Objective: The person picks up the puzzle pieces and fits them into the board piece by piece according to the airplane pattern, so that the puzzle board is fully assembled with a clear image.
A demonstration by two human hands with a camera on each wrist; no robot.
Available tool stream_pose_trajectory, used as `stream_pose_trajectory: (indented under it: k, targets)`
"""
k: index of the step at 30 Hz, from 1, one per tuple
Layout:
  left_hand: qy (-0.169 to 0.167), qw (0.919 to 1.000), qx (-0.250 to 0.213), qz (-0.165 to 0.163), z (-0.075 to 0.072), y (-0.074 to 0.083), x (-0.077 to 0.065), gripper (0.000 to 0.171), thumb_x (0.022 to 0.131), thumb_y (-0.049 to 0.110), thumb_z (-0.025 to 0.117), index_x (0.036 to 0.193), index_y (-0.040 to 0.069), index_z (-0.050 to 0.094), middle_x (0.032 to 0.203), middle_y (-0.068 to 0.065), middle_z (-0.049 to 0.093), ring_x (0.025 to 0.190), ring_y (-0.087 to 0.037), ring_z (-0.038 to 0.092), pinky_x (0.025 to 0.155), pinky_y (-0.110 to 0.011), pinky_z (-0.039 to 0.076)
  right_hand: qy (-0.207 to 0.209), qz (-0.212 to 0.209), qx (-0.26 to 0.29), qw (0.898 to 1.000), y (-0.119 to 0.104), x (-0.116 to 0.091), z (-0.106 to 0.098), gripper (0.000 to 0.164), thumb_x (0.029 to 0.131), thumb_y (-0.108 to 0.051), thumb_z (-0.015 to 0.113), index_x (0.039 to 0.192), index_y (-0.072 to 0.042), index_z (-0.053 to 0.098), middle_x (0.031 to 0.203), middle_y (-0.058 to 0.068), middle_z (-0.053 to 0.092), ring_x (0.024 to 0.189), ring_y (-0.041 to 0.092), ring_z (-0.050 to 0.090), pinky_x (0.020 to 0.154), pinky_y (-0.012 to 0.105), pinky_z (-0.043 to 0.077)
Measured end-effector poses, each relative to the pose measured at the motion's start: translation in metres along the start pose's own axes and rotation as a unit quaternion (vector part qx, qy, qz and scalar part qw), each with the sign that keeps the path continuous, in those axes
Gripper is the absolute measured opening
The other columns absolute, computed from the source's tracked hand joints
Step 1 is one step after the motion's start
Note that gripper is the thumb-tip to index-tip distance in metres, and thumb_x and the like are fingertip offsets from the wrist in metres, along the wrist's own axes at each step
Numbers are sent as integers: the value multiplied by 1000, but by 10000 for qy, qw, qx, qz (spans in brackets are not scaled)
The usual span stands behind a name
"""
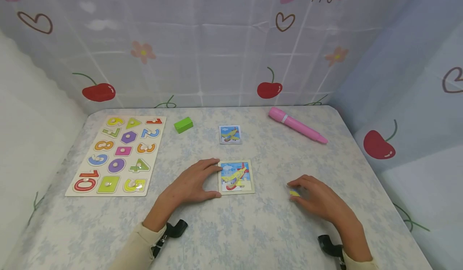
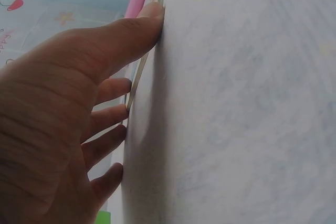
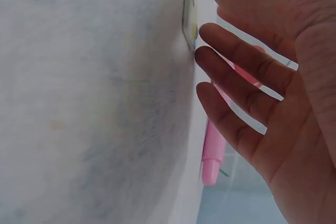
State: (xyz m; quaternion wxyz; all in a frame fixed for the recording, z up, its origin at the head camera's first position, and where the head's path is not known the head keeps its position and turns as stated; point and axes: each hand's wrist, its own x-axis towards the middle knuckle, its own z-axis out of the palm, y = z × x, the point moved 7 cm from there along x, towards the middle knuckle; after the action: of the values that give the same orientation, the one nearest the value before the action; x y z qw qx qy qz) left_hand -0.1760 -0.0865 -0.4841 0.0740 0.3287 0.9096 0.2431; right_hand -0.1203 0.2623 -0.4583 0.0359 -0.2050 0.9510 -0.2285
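Note:
A small square puzzle (image 1: 252, 185) with a pale frame and a yellow airplane picture lies in the middle of the table. My left hand (image 1: 191, 183) is at its left side, with index fingertip by the far corner and thumb by the near corner. In the left wrist view, the thumb and fingertips of the left hand (image 2: 79, 72) rest along the thin edge of the puzzle (image 2: 139, 72). To the right, my right hand (image 1: 320, 199) pinches a little yellow-and-blue puzzle piece (image 1: 294, 193) between thumb and fingertips. Other fingers of the right hand (image 3: 252, 93) spread loosely.
Beyond the puzzle lies a small airplane picture card (image 1: 230, 134). A green block (image 1: 183, 125) sits farther left, near a board of number and shape pieces (image 1: 153, 157). At the back right lies a pink pen (image 1: 298, 126). A printed curtain (image 1: 224, 69) hangs behind the table.

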Motion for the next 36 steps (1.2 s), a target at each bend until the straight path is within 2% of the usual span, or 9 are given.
stream_pose_trajectory:
  k: [6, 11, 22, 27, 36]
  targets:
    - [-28, 10000, -26, 0, 2, -1, -1, 80, 88, 50, 88, 153, 13, 60, 169, -7, 43, 157, -30, 40, 125, -51, 38, -51, 49, -161, 9998, 3, -7, 2, 33, 89, -20, 91, 119, -19, 79, 118, -6, 68, 111, 21, 67, 95, 47, 60]
    - [-18, 10000, -6, 16, 2, -1, -1, 80, 88, 50, 88, 153, 13, 60, 169, -7, 43, 157, -30, 40, 125, -51, 38, -1, 93, -230, 9997, 6, -10, 2, 31, 86, -18, 93, 114, -20, 80, 116, -7, 66, 109, 19, 66, 93, 45, 61]
    - [25, 10000, -34, 74, 2, -1, -1, 78, 89, 50, 88, 152, 13, 60, 169, -7, 44, 156, -31, 41, 124, -52, 39, -52, 8, -387, 9992, 6, -6, 4, 28, 86, -18, 93, 106, -21, 73, 116, -6, 64, 109, 17, 63, 92, 44, 60]
    - [42, 9999, -17, 99, 1, -1, -1, 78, 89, 50, 88, 152, 13, 60, 169, -7, 44, 156, -31, 41, 124, -52, 39, -18, -210, -459, 9987, -1, 1, 4, 27, 87, -22, 92, 106, -24, 73, 113, -11, 65, 107, 12, 64, 91, 42, 60]
    - [11, 10000, -30, 56, 0, 0, -1, 80, 89, 50, 88, 153, 14, 59, 169, -7, 43, 156, -30, 41, 125, -52, 38, -173, -567, -526, 9969, -24, 27, 9, 23, 90, -26, 90, 108, -24, 75, 109, -13, 66, 104, 10, 65, 90, 40, 61]
